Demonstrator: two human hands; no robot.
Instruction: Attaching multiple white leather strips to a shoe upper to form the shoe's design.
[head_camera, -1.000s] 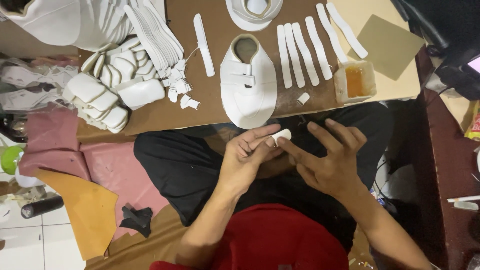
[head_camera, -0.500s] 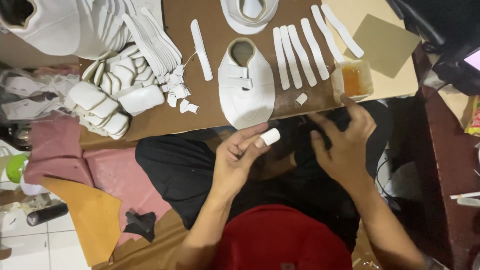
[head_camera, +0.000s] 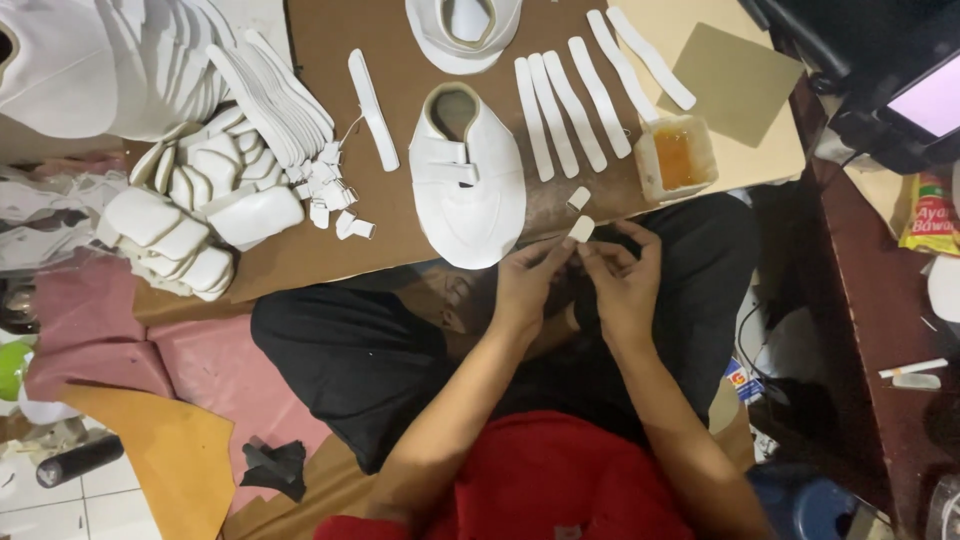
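Left hand (head_camera: 525, 285) and right hand (head_camera: 622, 285) together — both pinching a small white tab (head_camera: 581, 230), just off the brown board's (head_camera: 400, 235) near edge, beside the white shoe upper (head_camera: 468, 190).

Small white rounded tab (head_camera: 581, 231), pinched upright between fingertips, above lap.

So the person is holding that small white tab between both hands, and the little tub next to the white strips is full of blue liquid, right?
Not quite. The head view shows the tub holds orange-amber liquid, not blue. The rest stands: the left hand and right hand hold the small white tab between them, and the tub sits beside the white strips.
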